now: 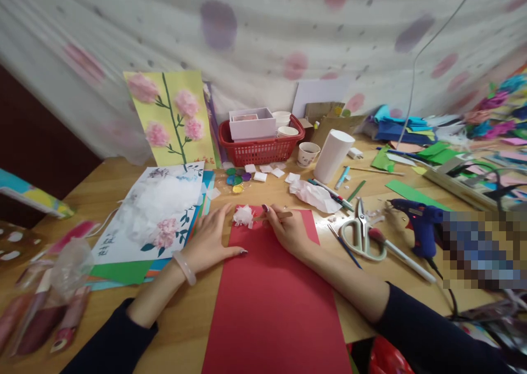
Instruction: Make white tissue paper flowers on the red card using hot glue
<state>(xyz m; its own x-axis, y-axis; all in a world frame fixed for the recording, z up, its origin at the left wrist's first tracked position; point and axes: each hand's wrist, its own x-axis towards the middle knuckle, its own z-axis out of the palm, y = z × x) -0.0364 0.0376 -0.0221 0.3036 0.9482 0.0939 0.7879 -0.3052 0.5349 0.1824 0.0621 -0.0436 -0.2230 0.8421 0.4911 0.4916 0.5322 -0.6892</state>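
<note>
A sheet of red paper (pixel 280 308) lies before me, with a crumpled white tissue flower (pixel 244 216) at its top left corner. My left hand (pixel 212 234) rests with fingers spread at the paper's left edge, beside the flower. It wears a pale bracelet (pixel 184 268) at the wrist. My right hand (pixel 285 230) is closed on a thin brown wooden stick (pixel 284 215) over the upper part of the sheet. The stick's left end points toward the flower; I cannot tell whether it touches it.
At the right lie scissors (pixel 362 234) and a blue glue gun (pixel 422 223). Behind stand a white paper roll (pixel 334 157), a paper cup (pixel 308 154) and a red basket (pixel 259 153). Flower pictures on white (pixel 123 231) and yellow paper (pixel 154 107) are at the left.
</note>
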